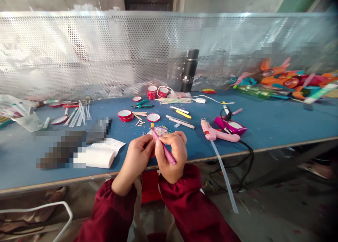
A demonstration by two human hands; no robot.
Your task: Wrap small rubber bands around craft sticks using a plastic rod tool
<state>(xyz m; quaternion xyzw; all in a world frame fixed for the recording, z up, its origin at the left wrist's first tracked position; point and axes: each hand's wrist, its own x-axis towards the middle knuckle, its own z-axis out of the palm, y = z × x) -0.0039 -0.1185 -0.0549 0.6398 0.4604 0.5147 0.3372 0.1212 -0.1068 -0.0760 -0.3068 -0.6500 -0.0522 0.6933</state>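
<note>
Both my hands meet just above the front edge of the blue table [277, 124]. My right hand [171, 157] is closed around a pink stick [166, 152] that slants up to the left, with a small yellow tip by my fingers. My left hand [138, 155] pinches the stick's upper end near that tip. Just beyond my fingers lies a little heap of small coloured rubber bands [160, 130]. Dark red sleeves cover both my forearms.
A pink glue gun [218, 133] with a long clear glue stick lies to the right, beside a magenta case [231, 125] and a black cable. Red-rimmed round lids [125, 114], pliers, sticks, a black flask [189, 71], white folded paper [99, 154] and colourful toys [285, 80] lie around.
</note>
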